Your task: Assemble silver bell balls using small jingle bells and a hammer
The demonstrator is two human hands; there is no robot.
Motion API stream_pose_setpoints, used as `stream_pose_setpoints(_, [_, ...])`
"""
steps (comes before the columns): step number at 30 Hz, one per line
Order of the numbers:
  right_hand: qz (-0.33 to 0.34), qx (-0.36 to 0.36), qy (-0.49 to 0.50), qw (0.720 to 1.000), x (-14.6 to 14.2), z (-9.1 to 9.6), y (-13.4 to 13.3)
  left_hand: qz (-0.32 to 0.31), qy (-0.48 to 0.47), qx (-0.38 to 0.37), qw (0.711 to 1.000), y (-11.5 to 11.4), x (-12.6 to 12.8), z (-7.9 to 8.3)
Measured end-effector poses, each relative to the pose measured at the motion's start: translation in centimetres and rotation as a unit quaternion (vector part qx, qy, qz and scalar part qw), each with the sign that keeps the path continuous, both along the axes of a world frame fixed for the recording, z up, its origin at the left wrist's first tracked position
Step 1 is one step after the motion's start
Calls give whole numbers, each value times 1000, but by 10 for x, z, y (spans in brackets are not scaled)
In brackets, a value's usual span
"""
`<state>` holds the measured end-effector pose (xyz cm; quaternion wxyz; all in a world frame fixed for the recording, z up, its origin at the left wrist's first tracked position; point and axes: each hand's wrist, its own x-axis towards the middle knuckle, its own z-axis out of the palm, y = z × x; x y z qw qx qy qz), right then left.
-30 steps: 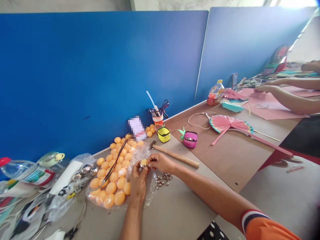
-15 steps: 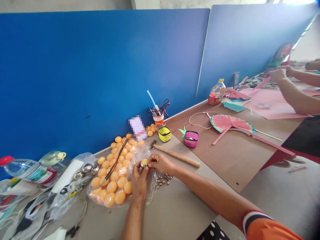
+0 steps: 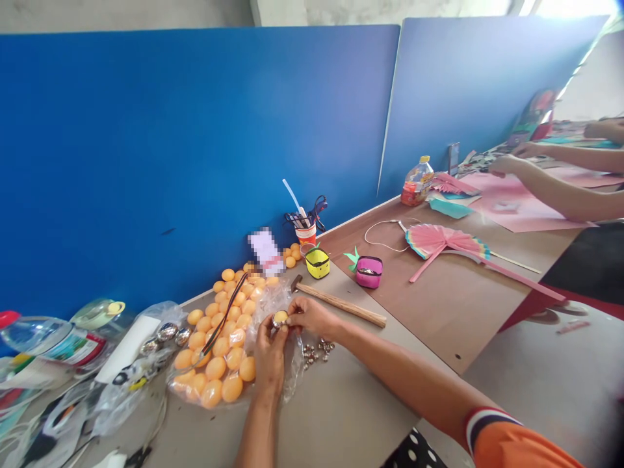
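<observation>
Between my fingertips is a small round metal piece (image 3: pixel 279 319), silver at the rim with a yellow-orange face turned up. My left hand (image 3: pixel 270 357) grips it from below and the left, thumb and fingers on its edge. The fingers of my right hand (image 3: pixel 309 316) pinch at its right side. Under and beside my hands lies crumpled clear plastic (image 3: pixel 292 374). Orange balls (image 3: pixel 219 346) in a clear bag fill the space to the left. A few small shiny metal bits (image 3: pixel 316 351) lie just right of my hands. Behind my right hand rests a wooden-handled hammer (image 3: pixel 341 301).
Yellow (image 3: pixel 318 264) and magenta (image 3: pixel 369 273) small baskets stand beyond the hammer, near a cup of pens (image 3: pixel 306 233). Silver balls (image 3: pixel 168 331) and bottles (image 3: pixel 63 344) crowd the left. A pink paper fan (image 3: pixel 443 240) lies right; another person's arms (image 3: pixel 550 188) reach over pink sheets.
The view has shifted slightly. My hands keep hold of the metal piece in nearly the same pose. At the far right, the other person's hands have moved lower and left over the pink sheets.
</observation>
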<state>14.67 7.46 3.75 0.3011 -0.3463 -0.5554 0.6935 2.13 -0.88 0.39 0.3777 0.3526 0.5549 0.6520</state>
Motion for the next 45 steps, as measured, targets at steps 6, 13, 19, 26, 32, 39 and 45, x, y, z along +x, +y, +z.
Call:
stream_pose_setpoints(6, [162,79,-105,978,35,16,23,14,-141,5,990,3,6,11])
stream_pose_setpoints(13, [310,270,-302,860,41,26,18,27,-154,-5,988,4,4,11])
stream_pose_setpoints(19, [330,357,-348,802,32,26,5,27,-157,-12,987,4,4,13])
stream_pose_setpoints(26, [322,365,-358,796,28,19,7,25,-152,-9,988,4,4,14])
stream_pose_setpoints(32, [295,332,-326,834,37,25,16,15,-161,-7,987,4,2,10])
stream_pose_setpoints(39, [290,362,-337,819,32,14,9,22,-138,-7,990,4,3,12])
stream_pose_setpoints(45, [280,390,-372,794,28,9,6,23,-154,-16,988,3,4,16])
